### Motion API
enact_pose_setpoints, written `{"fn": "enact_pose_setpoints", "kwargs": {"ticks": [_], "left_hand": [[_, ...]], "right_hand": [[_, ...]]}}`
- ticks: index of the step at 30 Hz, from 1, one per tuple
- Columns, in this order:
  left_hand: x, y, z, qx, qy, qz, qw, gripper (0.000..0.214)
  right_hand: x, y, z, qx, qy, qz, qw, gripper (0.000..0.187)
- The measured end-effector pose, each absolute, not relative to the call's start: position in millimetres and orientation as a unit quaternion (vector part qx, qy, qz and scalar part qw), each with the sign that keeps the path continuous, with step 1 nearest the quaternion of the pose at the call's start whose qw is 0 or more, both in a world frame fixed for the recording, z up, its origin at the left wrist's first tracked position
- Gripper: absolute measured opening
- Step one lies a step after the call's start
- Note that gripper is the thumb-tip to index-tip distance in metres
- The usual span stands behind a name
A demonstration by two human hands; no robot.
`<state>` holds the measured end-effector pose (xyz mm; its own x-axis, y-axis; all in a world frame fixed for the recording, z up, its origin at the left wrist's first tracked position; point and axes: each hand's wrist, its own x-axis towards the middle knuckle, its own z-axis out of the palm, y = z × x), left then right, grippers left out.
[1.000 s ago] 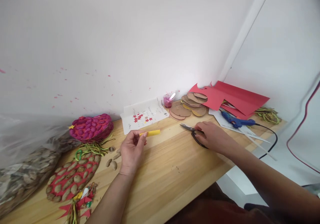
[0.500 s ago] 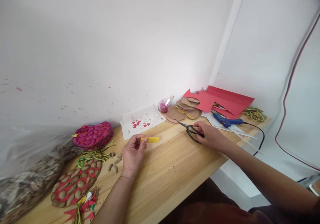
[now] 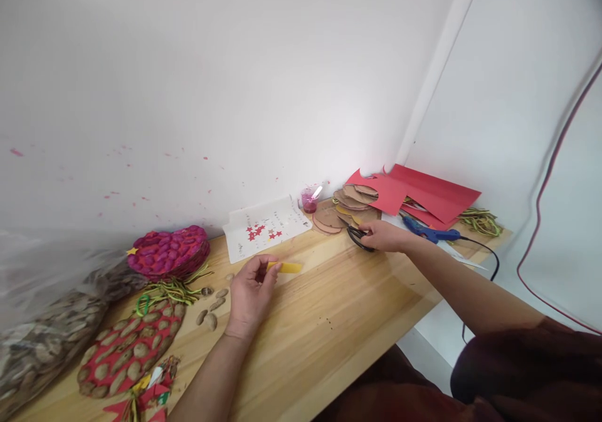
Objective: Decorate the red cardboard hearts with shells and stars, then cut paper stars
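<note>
My left hand pinches a small yellow strip of paper between thumb and fingers, above the wooden table. Farther to the right, my right hand is closed around the black handles of a pair of scissors. Their blades point left and back, near the round cardboard pieces. Beyond my left hand lies a white sheet bearing small red and yellow paper stars.
A peanut-covered red piece, loose peanuts and a magenta decorated basket are at left, beside a plastic bag of peanuts. A cup of pink paint stands against the wall. Red paper and a blue glue gun lie at right.
My right hand has moved slightly back with the scissors, and their blades look closer to the cardboard pieces. My left hand still holds the yellow strip. The view has shifted a little.
</note>
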<state>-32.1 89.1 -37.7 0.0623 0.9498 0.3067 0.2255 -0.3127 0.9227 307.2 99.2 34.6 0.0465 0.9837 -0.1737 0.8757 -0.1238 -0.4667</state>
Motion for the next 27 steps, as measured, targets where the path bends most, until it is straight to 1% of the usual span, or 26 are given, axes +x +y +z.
{"fn": "enact_pose_setpoints", "kwargs": {"ticks": [5,9,13,16,19,21,27], "left_hand": [[-29.8,87.4,-35.4,0.632,0.468,0.498,0.365,0.03],[-30.2,88.1,-34.4,0.63,0.473,0.497,0.364,0.029],[-31.2,88.9,-36.2,0.635,0.476,0.492,0.357,0.03],[-31.2,88.7,-37.0,0.642,0.479,0.483,0.353,0.03],[-31.5,88.8,-37.3,0.642,0.476,0.483,0.357,0.032],[-32.0,89.2,-37.6,0.639,0.476,0.488,0.358,0.033],[-30.4,87.5,-34.1,0.632,0.481,0.491,0.358,0.032]], "right_hand": [[314.3,105.9,36.5,-0.695,-0.664,0.249,0.118,0.02],[315.3,115.0,37.4,-0.685,-0.679,0.229,0.13,0.038],[312.1,114.5,36.3,-0.679,-0.694,0.209,0.112,0.034],[306.7,113.5,31.3,-0.675,-0.707,0.184,0.102,0.038],[300.9,117.8,24.5,-0.687,-0.706,0.135,0.108,0.044],[300.2,121.1,21.5,-0.697,-0.701,0.104,0.11,0.045],[329.9,115.2,19.3,-0.749,-0.654,-0.019,0.103,0.037]]}}
